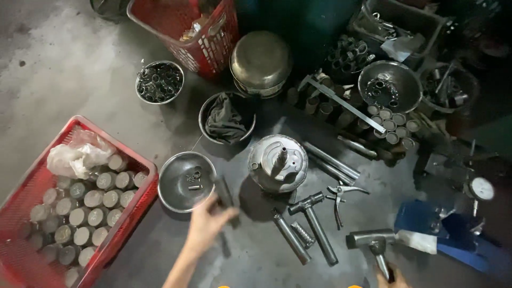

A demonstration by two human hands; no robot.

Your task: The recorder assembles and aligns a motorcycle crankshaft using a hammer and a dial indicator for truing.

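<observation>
My left hand (pixel 205 223) reaches out over the dark floor and grips a short dark metal cylinder (pixel 223 192), just right of a shiny steel bowl (pixel 176 173) with a few small parts in it. At the bottom right my right hand (pixel 392 277) is barely in view, closed on the handle of a steel hammer (pixel 372 240), whose head points left. Straight ahead stands a round grey metal housing (pixel 277 162) with a shaft sticking up from its middle.
A red crate (pixel 133 205) of several grey cylinders and a plastic bag sits at left. Rods, a T-shaped tool (pixel 314 221), a spring and pliers (pixel 338 194) lie between my hands. Bowls, a red basket (pixel 184 26), a pot, a dial gauge (pixel 481 188) and a blue block ring the area.
</observation>
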